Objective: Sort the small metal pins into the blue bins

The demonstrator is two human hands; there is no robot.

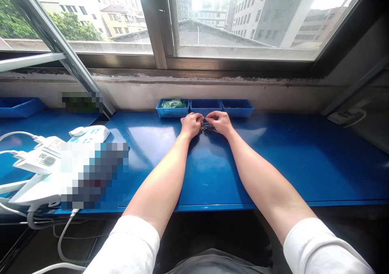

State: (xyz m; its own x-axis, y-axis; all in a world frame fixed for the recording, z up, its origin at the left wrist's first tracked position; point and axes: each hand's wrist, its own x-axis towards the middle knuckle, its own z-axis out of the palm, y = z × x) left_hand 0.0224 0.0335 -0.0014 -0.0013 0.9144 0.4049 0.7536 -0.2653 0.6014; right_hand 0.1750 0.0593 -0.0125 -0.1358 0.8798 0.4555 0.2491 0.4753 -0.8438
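A loose pile of thin metal pieces, which look like screws point(209, 127), lies on the blue tabletop point(209, 173) in front of three small bins. Over its left side is my left hand point(192, 125), thumb and fingers pinched together. My right hand point(221, 123) is pinched too, just right of it, with the fingertips of both hands almost meeting above the pile. Something small and dark shows between them, too tiny to name. The left blue bin point(173, 112) holds green items in clear plastic. Beside it stand a middle bin point(206, 104) and a right bin point(237, 111) with small dark bits inside.
At the left, a white power strip point(91, 134) with plugged-in chargers point(39, 160) and cables takes up the table. A blurred-out dark object lies against it. Further left is a blue tray point(20, 107). Metal frame posts and a window point(225, 19) stand behind.
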